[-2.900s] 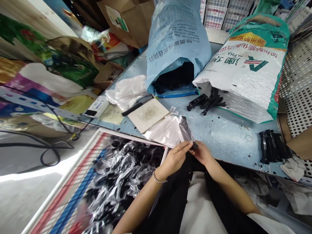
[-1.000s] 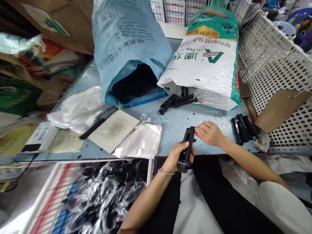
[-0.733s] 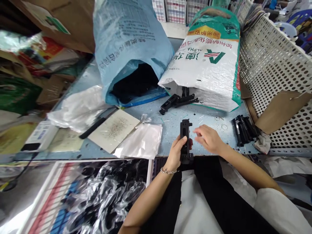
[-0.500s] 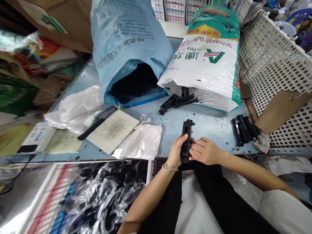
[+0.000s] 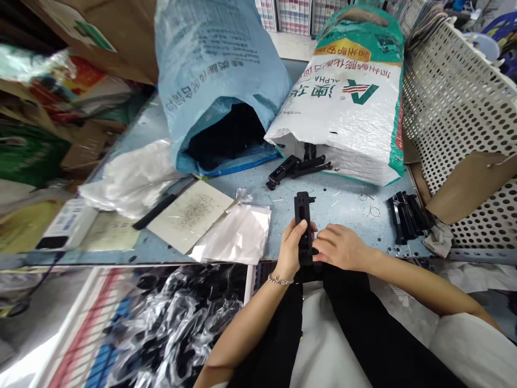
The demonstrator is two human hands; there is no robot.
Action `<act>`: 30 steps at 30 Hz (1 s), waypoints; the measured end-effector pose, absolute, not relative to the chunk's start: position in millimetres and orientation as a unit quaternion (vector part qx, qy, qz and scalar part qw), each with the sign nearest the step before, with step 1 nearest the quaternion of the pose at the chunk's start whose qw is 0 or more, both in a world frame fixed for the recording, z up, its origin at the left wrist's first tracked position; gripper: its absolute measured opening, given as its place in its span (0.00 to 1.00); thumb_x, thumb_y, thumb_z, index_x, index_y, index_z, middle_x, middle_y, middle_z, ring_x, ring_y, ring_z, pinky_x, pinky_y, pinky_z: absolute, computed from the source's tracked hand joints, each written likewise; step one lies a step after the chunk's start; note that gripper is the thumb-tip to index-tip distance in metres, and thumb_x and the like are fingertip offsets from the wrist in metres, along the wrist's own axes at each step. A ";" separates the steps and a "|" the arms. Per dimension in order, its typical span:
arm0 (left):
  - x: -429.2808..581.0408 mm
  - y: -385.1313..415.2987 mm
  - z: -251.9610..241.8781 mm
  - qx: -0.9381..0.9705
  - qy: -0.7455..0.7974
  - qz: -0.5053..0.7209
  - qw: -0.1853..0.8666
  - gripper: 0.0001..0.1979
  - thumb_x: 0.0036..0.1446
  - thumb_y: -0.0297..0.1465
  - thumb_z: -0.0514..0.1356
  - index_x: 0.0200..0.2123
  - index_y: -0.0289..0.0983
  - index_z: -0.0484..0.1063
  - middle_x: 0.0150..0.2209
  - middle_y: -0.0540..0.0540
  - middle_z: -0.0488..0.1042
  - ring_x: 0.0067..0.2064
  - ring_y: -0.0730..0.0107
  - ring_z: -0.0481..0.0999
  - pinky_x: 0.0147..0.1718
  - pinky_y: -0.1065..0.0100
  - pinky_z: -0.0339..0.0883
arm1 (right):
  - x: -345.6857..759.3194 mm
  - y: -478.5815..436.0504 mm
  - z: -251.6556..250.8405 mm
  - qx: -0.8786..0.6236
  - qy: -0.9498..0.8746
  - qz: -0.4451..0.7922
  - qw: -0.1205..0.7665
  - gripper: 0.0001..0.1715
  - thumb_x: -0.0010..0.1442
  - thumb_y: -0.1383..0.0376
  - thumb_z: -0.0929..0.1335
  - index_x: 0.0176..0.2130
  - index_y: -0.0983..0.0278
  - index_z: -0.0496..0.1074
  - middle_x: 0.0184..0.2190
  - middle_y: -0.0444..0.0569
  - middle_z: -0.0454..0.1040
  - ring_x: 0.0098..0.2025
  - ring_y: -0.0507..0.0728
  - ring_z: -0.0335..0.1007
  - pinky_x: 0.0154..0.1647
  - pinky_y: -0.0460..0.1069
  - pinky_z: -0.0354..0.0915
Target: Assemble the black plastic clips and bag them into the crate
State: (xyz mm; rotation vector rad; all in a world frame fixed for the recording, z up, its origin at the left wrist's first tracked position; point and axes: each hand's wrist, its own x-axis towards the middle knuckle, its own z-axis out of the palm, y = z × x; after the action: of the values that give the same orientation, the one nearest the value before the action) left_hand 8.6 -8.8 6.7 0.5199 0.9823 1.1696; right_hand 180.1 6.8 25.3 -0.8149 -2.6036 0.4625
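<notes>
Head view – left hand [image 5: 291, 249]: closed around the lower half of a black part [image 5: 302, 213], thumb on the front; it seems to steady the piece so that the other hand can work on it
Head view – right hand [image 5: 341, 249]: close against the left one, fingers curled, the tips touching the side of the part low down; if they really pinch it I cannot tell
Black part: a long flat plastic piece, held almost upright just over the near edge of the table [image 5: 351, 213], the upper end free and pointing away from the person
Clear bags [image 5: 236, 233]: a flat pile just beside the left hand, I think kept there for easy reach
Blue sack [image 5: 218, 70]: lying on its side, the open mouth turned to the person, dark inside
White and green sack [image 5: 347, 108]: also on its side; loose black parts [image 5: 297, 164] spill out of the mouth
Row of black parts [image 5: 407, 215]: packed side by side at the right of the hands, near a perforated basket [image 5: 456, 108]
Crate [image 5: 81, 345]: low at the left, beside the table – full of dark pieces in crinkled clear bags
</notes>
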 end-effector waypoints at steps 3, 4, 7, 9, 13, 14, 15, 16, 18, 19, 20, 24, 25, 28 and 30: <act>16.4 -5.6 2.0 0.165 0.415 0.504 0.739 0.23 0.51 0.47 0.66 0.43 0.35 0.74 0.32 0.48 0.73 0.26 0.76 0.68 0.24 0.73 0.62 | 183.6 16.3 22.5 -0.169 -0.961 -0.035 0.216 0.14 0.71 0.58 0.64 0.38 0.65 0.72 0.31 0.49 0.73 0.34 0.56 0.66 0.31 0.50 0.55; 19.3 -5.6 -0.5 0.149 0.408 0.500 0.749 0.26 0.51 0.47 0.66 0.46 0.35 0.73 0.32 0.49 0.73 0.26 0.76 0.69 0.24 0.73 0.62 | 183.3 16.6 19.5 -0.156 -0.961 -0.054 0.223 0.14 0.70 0.58 0.64 0.37 0.65 0.72 0.30 0.49 0.72 0.34 0.55 0.65 0.30 0.50 0.55; 25.6 -7.1 -9.4 0.128 0.400 0.510 0.751 0.29 0.51 0.48 0.66 0.49 0.34 0.72 0.32 0.48 0.74 0.27 0.75 0.71 0.25 0.73 0.63 | 178.0 7.3 7.0 -0.224 -0.945 0.053 0.233 0.21 0.72 0.55 0.61 0.32 0.65 0.71 0.28 0.48 0.71 0.32 0.55 0.66 0.31 0.50 0.56; 25.7 -7.7 -16.4 0.147 0.412 0.522 0.732 0.28 0.52 0.49 0.64 0.47 0.34 0.72 0.30 0.49 0.73 0.25 0.75 0.70 0.23 0.73 0.62 | 172.8 -4.3 -1.4 -0.342 -0.882 0.236 0.223 0.27 0.74 0.53 0.56 0.31 0.64 0.69 0.27 0.47 0.71 0.30 0.53 0.65 0.31 0.49 0.58; 17.1 -2.2 -35.6 0.226 0.482 0.518 0.670 0.26 0.52 0.47 0.66 0.47 0.37 0.68 0.25 0.54 0.71 0.23 0.75 0.69 0.25 0.72 0.64 | 168.7 -7.7 -10.2 -0.464 -0.687 0.550 0.098 0.34 0.73 0.47 0.51 0.31 0.65 0.69 0.23 0.43 0.69 0.24 0.51 0.64 0.29 0.47 0.61; 14.6 0.6 -41.6 0.238 0.495 0.516 0.657 0.27 0.51 0.46 0.68 0.48 0.38 0.66 0.27 0.54 0.72 0.25 0.73 0.71 0.28 0.71 0.66 | 169.6 1.5 -10.9 -0.464 -0.682 0.562 0.062 0.35 0.73 0.47 0.52 0.31 0.65 0.70 0.22 0.44 0.69 0.24 0.51 0.65 0.29 0.47 0.62; 12.8 3.7 -47.7 0.244 0.503 0.514 0.651 0.28 0.50 0.44 0.68 0.49 0.38 0.65 0.29 0.53 0.74 0.27 0.71 0.73 0.30 0.70 0.68 | 171.0 15.8 -11.4 -0.471 -0.698 0.537 0.041 0.35 0.73 0.47 0.52 0.31 0.65 0.71 0.23 0.44 0.70 0.26 0.52 0.67 0.31 0.47 0.63; 11.9 6.8 -53.5 0.248 0.505 0.507 0.653 0.27 0.51 0.44 0.67 0.50 0.38 0.65 0.30 0.51 0.75 0.29 0.69 0.75 0.32 0.68 0.69 | 172.6 34.7 -12.1 -0.486 -0.729 0.481 0.040 0.33 0.73 0.48 0.53 0.33 0.65 0.73 0.26 0.46 0.73 0.29 0.54 0.70 0.35 0.49 0.64; 13.1 11.5 -63.5 0.280 0.512 0.474 0.660 0.22 0.57 0.45 0.60 0.47 0.35 0.67 0.32 0.46 0.76 0.34 0.64 0.77 0.37 0.62 0.70 | 175.3 83.1 -14.7 -0.533 -0.786 0.298 0.093 0.25 0.73 0.53 0.56 0.42 0.64 0.75 0.40 0.52 0.76 0.43 0.58 0.73 0.46 0.52 0.65; 14.7 12.9 -67.4 0.323 0.525 0.451 0.645 0.20 0.59 0.44 0.57 0.45 0.34 0.69 0.34 0.43 0.76 0.37 0.60 0.77 0.40 0.59 0.71 | 176.0 110.1 -16.5 -0.542 -0.802 0.222 0.112 0.21 0.72 0.56 0.58 0.49 0.63 0.73 0.50 0.55 0.74 0.52 0.60 0.70 0.52 0.54 0.64; 16.6 13.6 -70.6 0.387 0.546 0.428 0.608 0.19 0.60 0.43 0.56 0.45 0.34 0.71 0.37 0.40 0.76 0.42 0.56 0.76 0.44 0.55 0.70 | 176.0 136.9 -18.2 -0.551 -0.811 0.158 0.118 0.21 0.71 0.59 0.59 0.58 0.65 0.68 0.59 0.59 0.68 0.60 0.62 0.64 0.57 0.55 0.62; 17.4 12.8 -82.0 0.606 0.644 0.342 0.319 0.20 0.62 0.36 0.55 0.54 0.36 0.72 0.60 0.34 0.67 0.62 0.43 0.62 0.59 0.41 0.57 | 172.1 216.6 -19.9 -0.553 -0.832 0.046 -0.012 0.36 0.66 0.66 0.65 0.68 0.72 0.54 0.69 0.65 0.51 0.69 0.67 0.47 0.64 0.57 0.53; 14.6 12.9 -85.2 0.625 0.656 0.322 0.276 0.21 0.63 0.36 0.54 0.56 0.37 0.71 0.63 0.34 0.64 0.63 0.42 0.60 0.60 0.39 0.55 | 171.2 226.1 -18.7 -0.549 -0.834 0.040 -0.034 0.36 0.65 0.66 0.67 0.67 0.72 0.56 0.68 0.66 0.55 0.68 0.68 0.49 0.64 0.58 0.53; 2.4 16.0 -93.3 0.644 0.658 0.309 0.239 0.21 0.65 0.37 0.54 0.58 0.38 0.70 0.62 0.34 0.64 0.62 0.43 0.61 0.59 0.39 0.58 | 172.6 230.4 -14.4 -0.546 -0.836 0.032 -0.040 0.29 0.61 0.64 0.70 0.60 0.72 0.67 0.60 0.66 0.64 0.60 0.69 0.59 0.59 0.58 0.57; -3.7 21.2 -93.8 0.636 0.641 0.351 0.250 0.20 0.65 0.37 0.54 0.57 0.39 0.70 0.59 0.34 0.67 0.61 0.46 0.63 0.60 0.41 0.58 | 176.3 216.6 -13.1 -0.554 -0.831 0.028 -0.043 0.25 0.60 0.61 0.71 0.53 0.73 0.72 0.57 0.66 0.66 0.54 0.68 0.65 0.53 0.57 0.62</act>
State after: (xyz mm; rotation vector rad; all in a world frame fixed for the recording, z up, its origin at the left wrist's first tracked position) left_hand -3.7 21.2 -93.8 1.7304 1.7441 0.9561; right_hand 176.3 216.6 -13.1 -1.7905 -2.6831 0.0900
